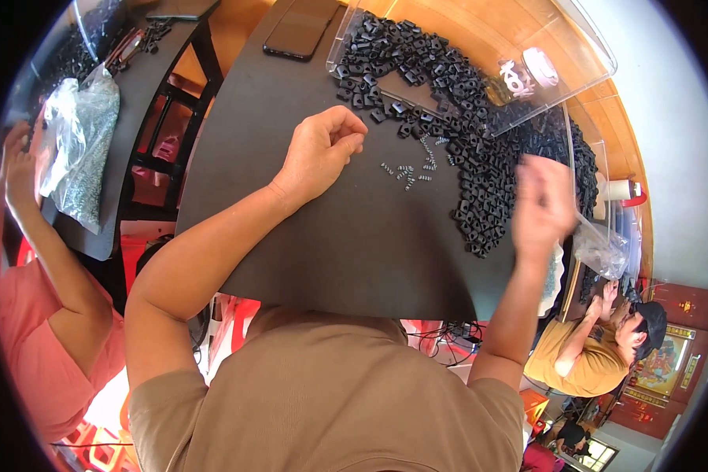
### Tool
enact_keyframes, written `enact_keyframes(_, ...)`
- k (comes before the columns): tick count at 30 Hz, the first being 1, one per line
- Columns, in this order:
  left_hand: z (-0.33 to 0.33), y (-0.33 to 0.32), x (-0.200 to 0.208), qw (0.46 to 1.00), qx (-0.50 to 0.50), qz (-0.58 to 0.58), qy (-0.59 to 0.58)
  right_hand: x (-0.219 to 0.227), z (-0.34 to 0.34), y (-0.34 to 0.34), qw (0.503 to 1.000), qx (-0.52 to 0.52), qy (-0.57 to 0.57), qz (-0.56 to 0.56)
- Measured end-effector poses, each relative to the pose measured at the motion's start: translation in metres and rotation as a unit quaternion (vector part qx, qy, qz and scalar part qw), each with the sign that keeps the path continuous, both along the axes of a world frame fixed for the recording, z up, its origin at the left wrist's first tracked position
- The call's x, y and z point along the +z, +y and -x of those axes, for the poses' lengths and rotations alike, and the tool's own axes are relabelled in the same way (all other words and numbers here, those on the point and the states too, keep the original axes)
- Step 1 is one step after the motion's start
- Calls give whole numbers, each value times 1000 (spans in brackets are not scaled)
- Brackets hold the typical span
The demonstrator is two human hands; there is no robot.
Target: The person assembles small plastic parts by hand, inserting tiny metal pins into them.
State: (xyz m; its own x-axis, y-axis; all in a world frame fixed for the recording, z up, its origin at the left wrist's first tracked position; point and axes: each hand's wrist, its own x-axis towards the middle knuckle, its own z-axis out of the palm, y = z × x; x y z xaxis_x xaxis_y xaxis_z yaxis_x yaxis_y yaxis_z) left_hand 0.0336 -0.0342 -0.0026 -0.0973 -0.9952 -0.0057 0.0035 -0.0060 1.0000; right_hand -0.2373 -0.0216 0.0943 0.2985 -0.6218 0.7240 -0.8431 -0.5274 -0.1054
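Note:
My left hand (321, 153) is above the dark table (330, 244), thumb and fingertips pinched together. Anything between them is too small to make out. Just right of it lie several small metal coil springs (409, 173) in a loose group. Beyond and to the right spreads a heap of small black plastic parts (488, 189), each apparently with an opening in it. Over the heap's right edge is my right hand (544, 204), smeared by motion, so its fingers cannot be read.
A clear plastic box (554, 118) lies over the black parts, near a pink-lidded jar (539, 67). A dark phone (300, 30) rests at the back left. Clear plastic bags (602, 248) are at right. People work at left beside a filled bag (86, 149) and at right.

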Motion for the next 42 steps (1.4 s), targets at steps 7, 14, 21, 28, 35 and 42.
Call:
enact_keyframes(7,-5,-3,14,942,79,188,-267,-69,-77,-5,974,73,124,-173)
enact_keyframes(14,3,-12,3,847,56,332,-412,-71,-77,-5,980,103,75,-154)
enact_keyframes(21,6,-11,-5,841,26,325,-432,-69,-75,-4,956,168,-89,-223)
enact_keyframes(28,15,10,8,950,-94,220,-201,-68,-73,-5,933,187,-177,-251)
enact_keyframes(35,19,14,9,974,-102,143,-140,-65,-77,-1,974,200,-17,-106)
enact_keyframes(42,16,17,10,989,-91,72,-91,-67,-83,4,971,221,23,-84)
